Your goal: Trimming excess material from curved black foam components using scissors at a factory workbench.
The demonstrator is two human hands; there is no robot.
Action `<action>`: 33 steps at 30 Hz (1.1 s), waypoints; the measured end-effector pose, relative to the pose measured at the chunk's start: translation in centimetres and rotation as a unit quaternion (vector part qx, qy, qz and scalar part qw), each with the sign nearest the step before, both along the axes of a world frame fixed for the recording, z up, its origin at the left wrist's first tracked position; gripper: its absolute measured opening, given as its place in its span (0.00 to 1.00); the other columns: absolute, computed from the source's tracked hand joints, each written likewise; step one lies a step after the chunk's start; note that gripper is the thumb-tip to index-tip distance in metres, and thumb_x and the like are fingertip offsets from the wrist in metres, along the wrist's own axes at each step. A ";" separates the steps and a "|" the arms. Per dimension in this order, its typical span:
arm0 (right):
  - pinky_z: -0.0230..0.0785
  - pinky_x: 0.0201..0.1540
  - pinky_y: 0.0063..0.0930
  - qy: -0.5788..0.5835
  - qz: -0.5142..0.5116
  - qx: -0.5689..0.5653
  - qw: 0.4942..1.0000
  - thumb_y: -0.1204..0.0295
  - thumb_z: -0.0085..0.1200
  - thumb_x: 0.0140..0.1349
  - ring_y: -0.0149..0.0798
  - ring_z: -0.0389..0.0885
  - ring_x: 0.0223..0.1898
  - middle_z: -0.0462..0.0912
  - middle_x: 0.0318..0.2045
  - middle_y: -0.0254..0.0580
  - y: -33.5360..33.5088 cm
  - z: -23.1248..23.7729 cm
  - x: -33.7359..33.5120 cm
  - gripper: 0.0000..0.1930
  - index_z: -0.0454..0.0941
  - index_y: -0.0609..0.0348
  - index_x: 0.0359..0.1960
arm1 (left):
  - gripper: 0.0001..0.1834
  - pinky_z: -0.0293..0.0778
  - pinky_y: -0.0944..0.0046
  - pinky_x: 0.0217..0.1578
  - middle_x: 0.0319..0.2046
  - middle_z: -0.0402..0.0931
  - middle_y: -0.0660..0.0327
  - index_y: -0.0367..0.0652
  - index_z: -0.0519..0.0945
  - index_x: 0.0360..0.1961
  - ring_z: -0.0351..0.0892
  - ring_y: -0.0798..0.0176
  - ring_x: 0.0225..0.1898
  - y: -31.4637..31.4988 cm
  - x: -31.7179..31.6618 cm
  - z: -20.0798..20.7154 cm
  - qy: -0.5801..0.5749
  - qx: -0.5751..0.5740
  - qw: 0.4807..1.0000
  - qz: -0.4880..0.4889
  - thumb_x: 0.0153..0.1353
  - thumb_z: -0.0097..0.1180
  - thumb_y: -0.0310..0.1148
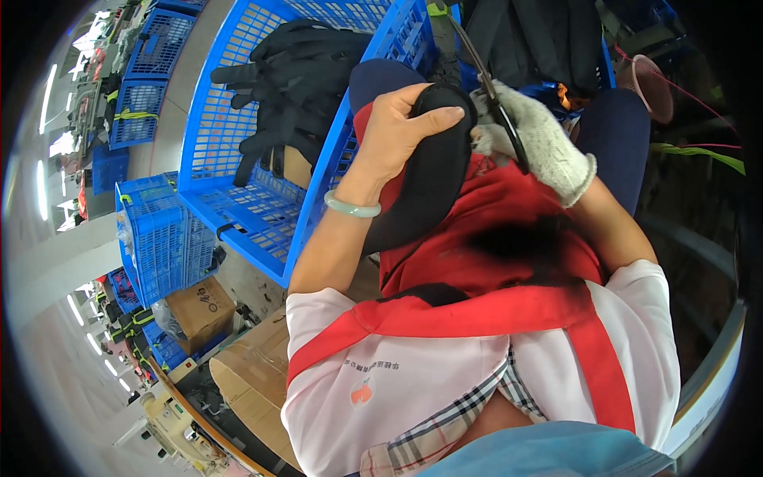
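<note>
My left hand [405,123] grips a curved black padded strap [433,175], its thumb pressed on the top face near the rounded end. The strap's lower part hangs over my lap and red apron [485,215]. My right hand [540,135], in a whitish knitted glove, is closed round a long, dark metal tool [486,79] that looks like a pair of scissors. Its narrow end points away from me, and its dark end lies against the glove. The right fingertips are close beside the strap's edge; some of them are hidden behind the tool.
A blue plastic crate [238,199] at the left holds several black straps [294,87]. Black pieces [540,40] lie at the far right, near a pinkish mesh container [650,87]. More blue crates [151,238], a cardboard box [199,310] and a sewing machine [179,429] stand farther left.
</note>
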State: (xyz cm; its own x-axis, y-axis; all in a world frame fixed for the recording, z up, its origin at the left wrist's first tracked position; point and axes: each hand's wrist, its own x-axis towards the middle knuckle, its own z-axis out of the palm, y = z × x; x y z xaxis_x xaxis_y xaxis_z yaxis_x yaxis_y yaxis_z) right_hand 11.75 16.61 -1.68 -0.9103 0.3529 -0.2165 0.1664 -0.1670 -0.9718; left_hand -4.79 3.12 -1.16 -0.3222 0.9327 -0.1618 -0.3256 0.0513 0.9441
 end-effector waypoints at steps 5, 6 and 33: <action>0.70 0.33 0.29 -0.062 0.030 0.309 0.948 0.53 0.64 0.52 0.38 0.79 0.29 0.77 0.27 0.41 2.4 -0.6 2.7 0.32 0.69 0.64 0.50 | 0.10 0.77 0.73 0.34 0.31 0.82 0.63 0.33 0.82 0.39 0.80 0.72 0.31 -0.7 -0.4 -1.2 -0.065 -0.005 0.998 0.015 0.56 0.63 0.24; 0.71 0.35 0.32 -0.106 0.059 0.379 0.917 0.51 0.67 0.49 0.42 0.79 0.29 0.78 0.28 0.44 2.2 0.0 3.1 0.34 0.70 0.65 0.49 | 0.10 0.77 0.73 0.35 0.31 0.82 0.63 0.33 0.82 0.39 0.80 0.72 0.31 -0.8 -0.5 -1.3 -0.062 -0.007 0.998 0.016 0.56 0.63 0.23; 0.67 0.31 0.38 -0.101 0.108 0.383 0.912 0.53 0.69 0.44 0.44 0.74 0.26 0.71 0.24 0.44 1.6 -0.8 5.2 0.34 0.69 0.64 0.45 | 0.09 0.76 0.73 0.35 0.31 0.82 0.62 0.34 0.82 0.37 0.80 0.72 0.31 -2.5 0.5 -1.3 -0.011 -0.004 0.999 0.037 0.53 0.65 0.22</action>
State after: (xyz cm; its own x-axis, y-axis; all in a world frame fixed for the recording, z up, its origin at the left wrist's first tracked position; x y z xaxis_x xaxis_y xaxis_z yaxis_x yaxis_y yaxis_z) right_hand 16.93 18.25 -2.52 -0.9455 0.2878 -0.1523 0.3030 0.6065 -0.7351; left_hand -4.26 0.60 -2.51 -0.3858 0.9054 -0.1771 -0.3499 0.0340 0.9362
